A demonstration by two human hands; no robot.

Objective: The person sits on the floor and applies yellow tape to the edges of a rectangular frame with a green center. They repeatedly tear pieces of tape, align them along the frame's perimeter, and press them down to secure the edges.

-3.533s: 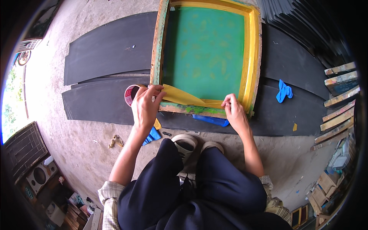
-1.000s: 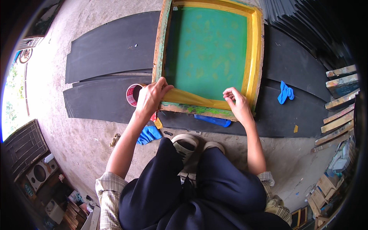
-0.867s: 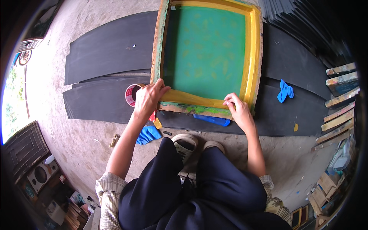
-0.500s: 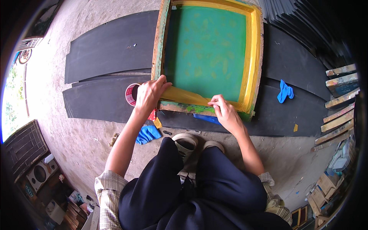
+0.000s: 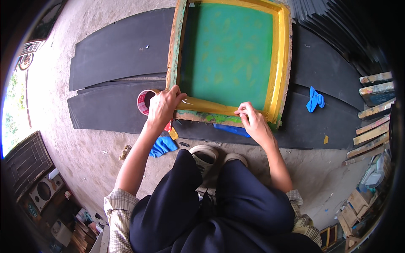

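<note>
A wooden screen-printing frame with green mesh lies in front of me, yellow-brown tape along its far and right inner edges. Across its near edge stretches a strip of packing tape. My left hand is closed on the strip's left end at the near left corner, beside the tape roll, whose core is pink and white. Near the right corner, my right hand pinches the strip's other part between thumb and fingertips, against the frame's near side.
Black sheets lie under the frame on the concrete floor. A blue cloth sits to the right, another blue cloth by my feet. Paint-stained frames stand in a row at the right, and dark panels are stacked behind them.
My right hand has slid slightly right along the near edge, still pinching the tape. The left hand stays at the left corner. The strip now lies lower and straighter along the edge.
</note>
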